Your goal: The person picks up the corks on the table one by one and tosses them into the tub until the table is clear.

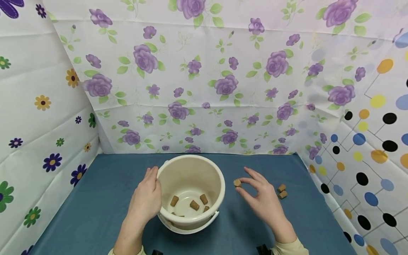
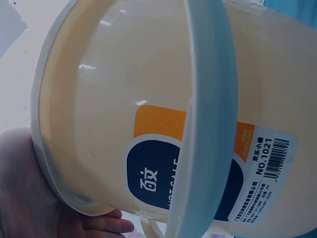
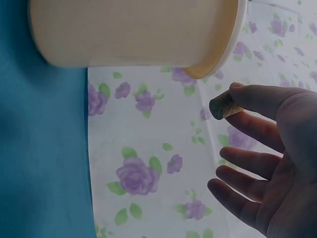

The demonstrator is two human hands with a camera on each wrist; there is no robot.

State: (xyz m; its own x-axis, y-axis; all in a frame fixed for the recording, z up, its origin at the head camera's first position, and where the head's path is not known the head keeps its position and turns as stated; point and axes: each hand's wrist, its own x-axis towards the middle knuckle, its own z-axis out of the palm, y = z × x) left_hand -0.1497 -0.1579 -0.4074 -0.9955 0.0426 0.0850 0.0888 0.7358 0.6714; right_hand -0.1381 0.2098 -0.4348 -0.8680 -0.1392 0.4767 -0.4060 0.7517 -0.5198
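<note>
Just right of the cream bucket [image 1: 191,171], raised off the cloth at about rim height: one short brown plug [image 3: 224,106], cork-like, cylindrical, flat round end, speckled grain. It's near the rim, not over the mouth. Several similar plugs [image 1: 194,205] lie scattered on the bucket floor; the near wall partly hides those closest to me. Two loose plugs [image 1: 282,194] sit together on the blue cloth [image 1: 92,219], beyond my right wrist. Bucket wall stands between the raised plug and the inside. Pale handle [image 2: 213,109] hangs down on the near side, crossing an orange and navy label [image 2: 151,171]. Purple-flowered sheet [image 1: 197,92] behind, dotted sheet [image 1: 376,177] on the right, daisy-print sheet [image 1: 38,134] on the left. My right hand [image 1: 266,203] pinches the plug between thumb and index fingertip, gap just the plug's width; the other three fingers are extended and spread, touching nothing. My left hand [image 1: 146,198] rests on the bucket's left side at the rim, fingers fairly straight along the outside; fingertips partly hidden behind the rim in the wrist view.
</note>
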